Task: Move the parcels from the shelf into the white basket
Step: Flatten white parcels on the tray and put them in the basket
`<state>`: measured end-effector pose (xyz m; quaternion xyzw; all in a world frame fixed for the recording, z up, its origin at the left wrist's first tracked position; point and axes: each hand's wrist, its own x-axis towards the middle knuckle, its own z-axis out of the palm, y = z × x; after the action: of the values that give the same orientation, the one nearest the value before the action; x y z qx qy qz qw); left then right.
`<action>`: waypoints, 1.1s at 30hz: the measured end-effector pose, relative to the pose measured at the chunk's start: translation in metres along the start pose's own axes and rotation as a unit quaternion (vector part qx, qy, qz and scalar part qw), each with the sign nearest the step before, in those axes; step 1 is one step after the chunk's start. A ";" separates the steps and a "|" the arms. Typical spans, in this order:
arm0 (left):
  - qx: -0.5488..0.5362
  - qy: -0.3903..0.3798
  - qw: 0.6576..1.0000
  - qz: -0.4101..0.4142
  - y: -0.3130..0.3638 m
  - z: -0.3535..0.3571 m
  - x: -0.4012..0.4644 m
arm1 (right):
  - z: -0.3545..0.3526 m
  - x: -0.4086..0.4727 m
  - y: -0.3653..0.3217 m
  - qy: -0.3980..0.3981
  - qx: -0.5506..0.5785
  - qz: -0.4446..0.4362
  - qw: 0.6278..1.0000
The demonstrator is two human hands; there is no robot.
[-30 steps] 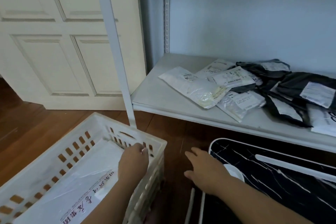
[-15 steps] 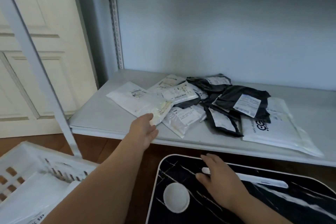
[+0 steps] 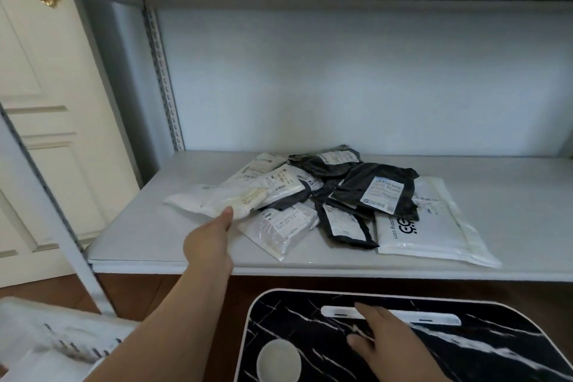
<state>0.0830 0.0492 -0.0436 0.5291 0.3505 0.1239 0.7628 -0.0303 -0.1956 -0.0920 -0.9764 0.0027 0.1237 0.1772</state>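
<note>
- Because the shelf [image 3: 511,195] sits low and open at the front, its grey deck carries the whole pile of parcels within arm's reach; the upper tier and the right end run out of view.
- Black marbled board [image 3: 465,357], with a white slot and a round pale disc, lies below the shelf edge; its lower and right parts are cut off, so its purpose cannot be determined.
- White basket [image 3: 46,341], the destination, shows only a blurred corner at the lower left, just beside the left forearm; its contents cannot be read.
- Large white mailer [image 3: 434,226] lies flat at the right of the pile, partly covered by a black mailer [image 3: 381,192], probably because the bags were dropped loosely.
- White parcel [image 3: 214,200] at the left edge of the pile is raised off the deck at its near end, since it is the outermost item and the easiest to take first.
- Left hand [image 3: 207,245] pinches that parcel, thumb on top; the fingers beneath are hidden by the bag.
- Right hand [image 3: 381,338] rests on the board with fingers extended and relaxed, grasping nothing, apparently as a brace.
- Label print on all bags is too small to read.
</note>
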 end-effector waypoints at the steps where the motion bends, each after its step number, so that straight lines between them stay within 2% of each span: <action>1: -0.001 0.000 1.000 0.008 0.007 -0.007 -0.006 | -0.002 -0.002 -0.004 0.007 0.008 -0.002 1.000; 4: 0.012 -0.041 0.997 0.067 0.020 -0.025 -0.031 | -0.010 -0.013 -0.016 0.007 0.107 0.010 0.994; 6: 0.012 -0.089 0.991 0.100 0.024 -0.038 -0.057 | -0.015 -0.025 -0.019 0.041 0.225 0.030 0.973; 10: -0.064 -0.201 0.975 0.072 0.030 -0.060 -0.114 | -0.029 -0.051 -0.022 0.017 0.476 0.071 0.876; 15: -0.051 -0.278 0.957 0.064 0.022 -0.081 -0.168 | -0.044 -0.089 -0.010 -0.020 0.601 0.053 0.797; 17: 0.007 -0.285 0.956 0.071 0.018 -0.085 -0.184 | -0.054 -0.104 -0.004 -0.006 0.663 0.016 0.748; 20: 0.152 -0.261 0.946 0.116 0.000 -0.086 -0.196 | -0.064 -0.129 0.013 0.021 0.747 -0.027 0.664; 24: 0.322 -0.149 0.915 0.191 -0.022 -0.086 -0.182 | -0.068 -0.126 0.061 0.045 0.775 0.074 0.626; 26: 0.378 -0.108 0.895 0.210 -0.035 -0.088 -0.173 | -0.069 -0.127 0.081 0.070 0.760 0.122 0.635; 29: 0.421 -0.069 0.882 0.200 -0.057 -0.089 -0.163 | -0.052 -0.134 0.104 -0.024 0.750 0.120 0.650; 30: 0.432 -0.059 0.878 0.196 -0.063 -0.091 -0.159 | -0.047 -0.137 0.104 -0.060 0.723 0.109 0.679; 33: 0.434 -0.057 0.881 0.179 -0.088 -0.089 -0.145 | -0.025 -0.133 0.110 -0.082 0.610 0.127 0.777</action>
<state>-0.0971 -0.0034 -0.0813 0.8671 0.2238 0.0636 0.4405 -0.1589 -0.3123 -0.0748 -0.6403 0.1873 0.1975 0.7183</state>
